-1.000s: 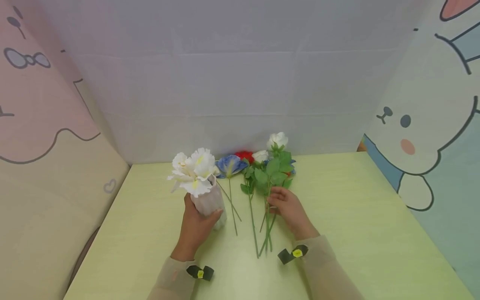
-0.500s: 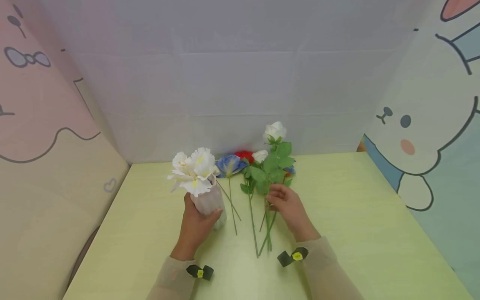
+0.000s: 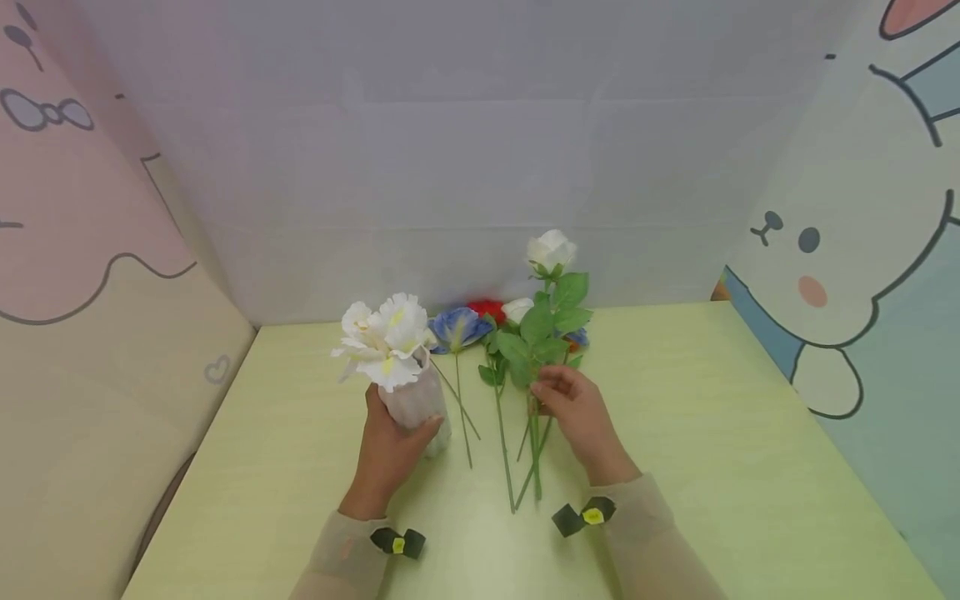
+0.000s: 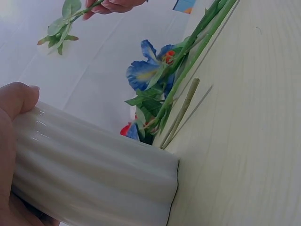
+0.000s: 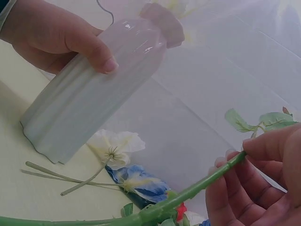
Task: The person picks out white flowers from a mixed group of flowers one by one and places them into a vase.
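Pale tabletop [image 3: 712, 433] spreads beneath the white vase [image 3: 414, 404], gripped by the left hand [image 3: 392, 458]; right of it, the right hand [image 3: 579, 421] pinches a white rose [image 3: 551, 252], long axis slanting upward.

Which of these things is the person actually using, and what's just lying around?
In use:
- vase, gripped by the left hand
- ruffled white flower, standing in it
- white rose, its stem pinched by the right hand

Lying on the table, perhaps for later:
- blue flower
- red flower
- another white flower
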Available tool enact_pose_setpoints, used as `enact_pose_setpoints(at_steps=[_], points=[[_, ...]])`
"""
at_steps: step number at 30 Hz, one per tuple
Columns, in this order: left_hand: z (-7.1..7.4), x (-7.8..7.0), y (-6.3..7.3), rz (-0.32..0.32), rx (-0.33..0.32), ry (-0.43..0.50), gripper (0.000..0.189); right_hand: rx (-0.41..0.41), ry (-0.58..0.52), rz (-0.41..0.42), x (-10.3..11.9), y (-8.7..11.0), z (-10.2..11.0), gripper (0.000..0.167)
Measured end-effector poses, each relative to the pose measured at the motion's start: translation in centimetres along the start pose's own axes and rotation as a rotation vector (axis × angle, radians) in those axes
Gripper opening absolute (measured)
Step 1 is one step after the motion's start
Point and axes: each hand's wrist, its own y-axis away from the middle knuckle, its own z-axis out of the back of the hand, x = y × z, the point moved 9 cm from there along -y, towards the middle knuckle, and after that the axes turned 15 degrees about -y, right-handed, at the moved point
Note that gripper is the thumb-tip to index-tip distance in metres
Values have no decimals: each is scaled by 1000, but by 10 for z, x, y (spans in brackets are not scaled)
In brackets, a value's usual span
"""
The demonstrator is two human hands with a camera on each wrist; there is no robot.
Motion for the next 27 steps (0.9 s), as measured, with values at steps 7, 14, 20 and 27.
enact_pose_setpoints(at_steps=[7,14,20,27], points=[[-1,1,-1,4,10,-5,102,10,34,41,11,3,-1,24],[-2,3,0,16,8,27,104,7,89,45,16,3,-1,25],[-2,2,2,-5,0,48,102,14,120,74,20,4,-4,22],[-2,1,0,-34,-11,44,101,9,128,81,25,7,-12,24]])
